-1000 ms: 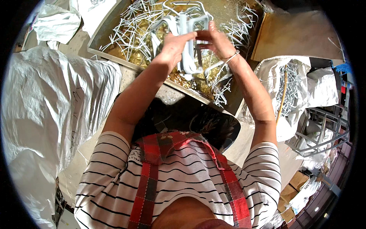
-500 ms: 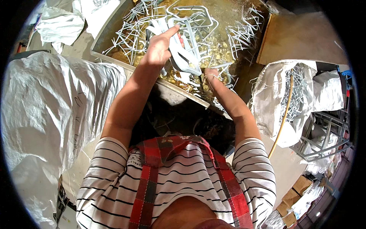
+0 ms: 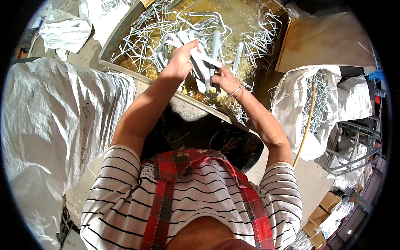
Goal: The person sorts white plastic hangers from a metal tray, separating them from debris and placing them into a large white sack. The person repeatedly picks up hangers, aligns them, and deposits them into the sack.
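Note:
A bundle of light-grey, bent flat strips (image 3: 200, 68) lies over a wide metal tank (image 3: 121, 66) holding yellowish liquid. My left hand (image 3: 179, 63) is closed round the bundle's left side, thumb and forefinger stretched across the top strips. At the strips' near right ends my right hand (image 3: 227, 81) has its fingers bent in, closed on a strip end; part of that grip is hidden. Other bent grey pieces (image 3: 214, 43) stick up just beyond the bundle. Thin grey rods (image 3: 143, 39) lie piled in the liquid on the left, and more thin rods (image 3: 262, 39) on the right.
A white sack (image 3: 287, 104) full of short grey pieces stands right of the tank, with a yellow-brown rod (image 3: 310, 116) leaning there. A brown board (image 3: 329, 41) slants at the tank's right edge. Large white sacks (image 3: 54, 112) fill the left. Metal frames (image 3: 354, 146) stand far right.
My right hand has risen out of the liquid to the strip ends, fingers now showing. The bundle has shifted and its strips are spread differently; my left hand keeps hold of it.

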